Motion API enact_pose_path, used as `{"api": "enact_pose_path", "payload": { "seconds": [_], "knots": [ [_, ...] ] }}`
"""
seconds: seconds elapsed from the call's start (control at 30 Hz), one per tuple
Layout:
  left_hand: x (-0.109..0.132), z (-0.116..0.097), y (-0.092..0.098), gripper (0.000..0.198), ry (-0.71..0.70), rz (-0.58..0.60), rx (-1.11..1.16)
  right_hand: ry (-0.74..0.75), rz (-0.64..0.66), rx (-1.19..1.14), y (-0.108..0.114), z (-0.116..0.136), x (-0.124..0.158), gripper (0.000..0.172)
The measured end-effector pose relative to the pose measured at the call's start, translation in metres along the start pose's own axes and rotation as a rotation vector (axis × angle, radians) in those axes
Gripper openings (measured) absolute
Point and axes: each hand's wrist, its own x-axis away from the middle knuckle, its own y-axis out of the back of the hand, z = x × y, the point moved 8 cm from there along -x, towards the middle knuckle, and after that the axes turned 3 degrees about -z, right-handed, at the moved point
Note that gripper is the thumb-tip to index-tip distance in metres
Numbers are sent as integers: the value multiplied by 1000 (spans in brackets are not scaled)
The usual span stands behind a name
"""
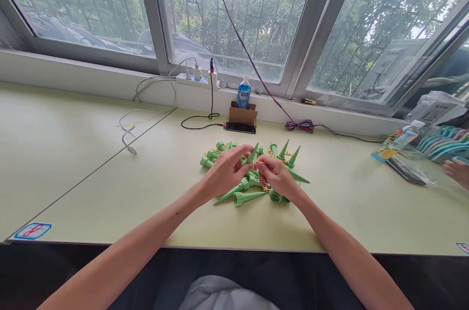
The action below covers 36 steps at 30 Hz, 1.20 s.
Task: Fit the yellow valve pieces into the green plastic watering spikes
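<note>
My left hand [224, 169] is closed around a green plastic plant watering spike [253, 152], its pointed tip up. Close beside it, my right hand [277, 176] is pinched at the fingertips near the spike; what those fingers hold is too small to make out. Beneath and around both hands lies a loose pile of similar green cones [249, 197], some on their sides and a few standing point up. Small orange-yellow pieces [266, 189] show among them. My hands hide the middle of the pile.
Behind the pile, a phone [240, 127] leans near a cardboard box [243, 113] and a blue-labelled bottle [244, 93]. Cables [300, 126] trail along the sill. To the right are another bottle [397, 142], a dark phone-like slab [406, 171], stacked hangers [445, 143] and another person's hand [457, 172].
</note>
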Motion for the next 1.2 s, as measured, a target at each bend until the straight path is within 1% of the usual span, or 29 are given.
{"api": "enact_pose_path", "payload": {
  "seconds": [0.2,0.43,0.7,0.87,1.2],
  "knots": [
    [2,0,-2,19,-44,4,-42,-7,12,-31,0,1,-1,35],
    [1,4,-4,24,41,52,-3,-17,1,-14,0,0,-1,37],
    [1,7,-6,18,92,73,15,-1,3,0,0,1,0,34],
    [1,8,-5,17,140,81,10,14,-4,49,0,2,1,32],
    [2,12,-6,16,163,75,12,51,-19,207,0,4,1,32]
  ]
}}
